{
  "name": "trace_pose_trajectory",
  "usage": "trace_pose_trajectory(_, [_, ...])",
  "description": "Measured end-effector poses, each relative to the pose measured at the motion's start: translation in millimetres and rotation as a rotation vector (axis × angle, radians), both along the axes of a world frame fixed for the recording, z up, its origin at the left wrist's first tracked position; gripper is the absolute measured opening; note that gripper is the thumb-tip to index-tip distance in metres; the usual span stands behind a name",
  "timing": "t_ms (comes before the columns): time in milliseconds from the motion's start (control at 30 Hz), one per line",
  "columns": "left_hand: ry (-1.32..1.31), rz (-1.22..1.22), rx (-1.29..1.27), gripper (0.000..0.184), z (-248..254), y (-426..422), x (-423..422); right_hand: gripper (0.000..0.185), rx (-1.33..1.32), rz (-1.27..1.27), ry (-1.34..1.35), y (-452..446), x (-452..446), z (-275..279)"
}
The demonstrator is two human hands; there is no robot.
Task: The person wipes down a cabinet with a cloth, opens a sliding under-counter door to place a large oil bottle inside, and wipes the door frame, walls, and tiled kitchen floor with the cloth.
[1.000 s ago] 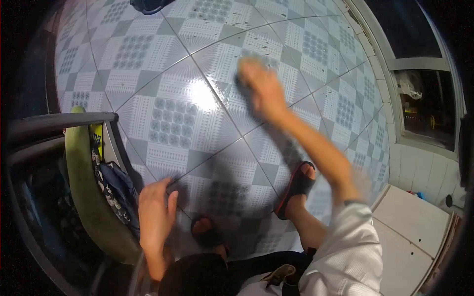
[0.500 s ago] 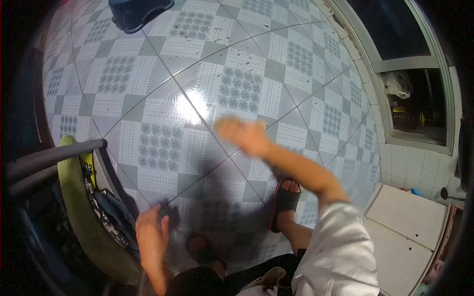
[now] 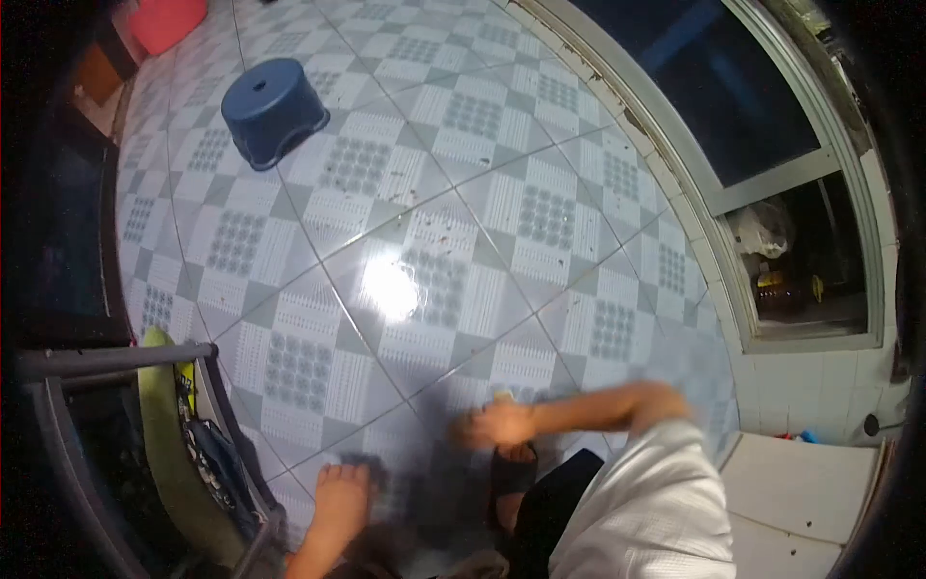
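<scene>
My right hand [image 3: 502,423] is low over the tiled floor, just beyond my sandalled foot [image 3: 516,463]. Motion smears its fingers, which look closed. A small yellowish bit [image 3: 503,396] shows at its edge, too unclear to name. At the lower left, my left hand [image 3: 342,487] points forward and down with fingers loosely bent and nothing visible in them. It is nearest to the grey-framed chair [image 3: 116,359], where a green pad [image 3: 166,434] and dark patterned fabric [image 3: 217,454] lie.
A blue plastic stool [image 3: 270,101] stands on the patterned tile floor [image 3: 367,318], with dark specks scattered nearby. A red object [image 3: 166,24] is at the far left. A framed window [image 3: 772,183] runs along the right, above a white cabinet [image 3: 796,482].
My right hand has drawn back towards my feet. My view has tilted up, bringing the whole stool into sight. My left hand now points more downward, its thumb no longer visible.
</scene>
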State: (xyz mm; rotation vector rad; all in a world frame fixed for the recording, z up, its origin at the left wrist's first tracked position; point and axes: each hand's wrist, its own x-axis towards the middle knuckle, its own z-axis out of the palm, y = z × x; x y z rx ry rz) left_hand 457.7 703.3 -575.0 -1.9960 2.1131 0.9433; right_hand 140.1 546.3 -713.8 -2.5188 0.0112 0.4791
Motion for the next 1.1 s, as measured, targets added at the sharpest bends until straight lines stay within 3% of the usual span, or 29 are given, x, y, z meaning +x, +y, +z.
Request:
trace_pose_trajectory(33, [-0.032, -0.073, 0.006, 0.033, 7, -8, -9, 0.043, -0.01, -0.002, -0.025, -15, -13, -11])
trace_pose_trajectory(100, [-0.032, -0.149, -0.031, 0.035, 21, -25, -30, 0.045, -0.12, 0.134, -0.502, -36, -20, -10])
trace_pose_trajectory(133, [-0.049, -0.16, -0.003, 0.035, 29, -30, -42, 0.047, -0.007, 0.041, 0.217, -61, -7, -12])
trace_pose_trajectory(167, [-0.007, -0.183, -0.003, 0.036, 37, -35, -53, 0.047, -0.339, 0.056, -0.158, -88, -2, 4])
trace_pose_trajectory(200, [0.036, -0.202, -0.019, 0.036, 42, -44, -64, 0.041, 0.024, -0.381, -0.198, -123, 4, -4])
trace_pose_trajectory(233, [0.012, -0.239, 0.025, 0.037, 46, -46, -74, 0.039, -0.106, -0.548, -0.409, -160, 7, -35])
trace_pose_trajectory(267, [-0.005, -0.25, 0.032, 0.037, 52, -49, -83, 0.037, -0.172, -0.699, -0.41, -202, 17, -16])
trace_pose_trajectory(300, [-0.029, -0.302, 0.068, 0.037, 57, -53, -92, 0.036, -0.259, -0.725, -0.421, -240, 23, -12])
trace_pose_trajectory(333, [-0.055, -0.35, 0.095, 0.038, 62, -59, -101, 0.043, -0.573, -0.641, -0.441, -279, 25, -35])
trace_pose_trajectory(400, [-0.187, -0.396, 0.037, 0.039, 69, -68, -113, 0.048, -0.57, -0.761, -0.438, -315, 33, -6])
trace_pose_trajectory(467, [-0.309, -0.451, 0.007, 0.041, 80, -77, -113, 0.045, -0.509, -1.018, -0.613, -325, 44, 11])
trace_pose_trajectory(567, [-0.192, -0.395, 0.161, 0.046, 103, -112, -118, 0.054, -0.469, -0.98, -0.368, -237, 52, 57])
trace_pose_trajectory(600, [-0.186, -0.395, 0.159, 0.046, 106, -129, -120, 0.049, -0.51, -0.738, -0.274, -197, 51, 47])
trace_pose_trajectory(633, [-0.21, -0.416, 0.097, 0.047, 107, -144, -121, 0.038, -0.568, -0.634, -0.56, -148, 32, 52])
trace_pose_trajectory(667, [-0.24, -0.44, 0.033, 0.047, 108, -160, -122, 0.037, -0.405, -0.477, -0.484, -97, 24, 19])
trace_pose_trajectory(700, [-0.245, -0.45, 0.028, 0.047, 110, -177, -125, 0.036, -0.387, -0.231, -0.11, -60, 12, 29])
trace_pose_trajectory(733, [-0.266, -0.477, -0.147, 0.043, 111, -193, -129, 0.038, -0.232, -0.035, -0.637, -28, -9, -40])
trace_pose_trajectory(767, [-0.288, -0.505, -0.319, 0.04, 111, -205, -130, 0.038, -0.235, -0.046, -0.647, -35, -7, -42])
trace_pose_trajectory(833, [-0.192, -0.506, -0.275, 0.041, 104, -216, -126, 0.035, -0.209, 0.007, -0.545, -52, 0, -47])
trace_pose_trajectory(900, [-0.073, -0.53, -0.188, 0.042, 97, -220, -120, 0.042, 0.026, -0.454, -0.441, -113, 33, -30])
trace_pose_trajectory(933, [-0.073, -0.551, -0.188, 0.042, 93, -223, -116, 0.045, -0.229, -0.428, -0.547, -157, 45, -13])
trace_pose_trajectory(967, [-0.091, -0.563, -0.116, 0.042, 89, -224, -112, 0.048, -0.228, -0.652, -0.546, -190, 69, -28])
trace_pose_trajectory(1000, [-0.111, -0.571, -0.044, 0.042, 87, -228, -108, 0.049, -0.31, -0.706, -0.594, -228, 76, -11])
trace_pose_trajectory(1067, [-0.112, -0.594, -0.094, 0.042, 87, -242, -107, 0.049, -0.452, -0.942, -0.478, -298, 98, -11])
trace_pose_trajectory(1100, [-0.085, -0.601, -0.152, 0.042, 89, -250, -106, 0.045, -0.708, -0.955, -0.467, -335, 112, -36])
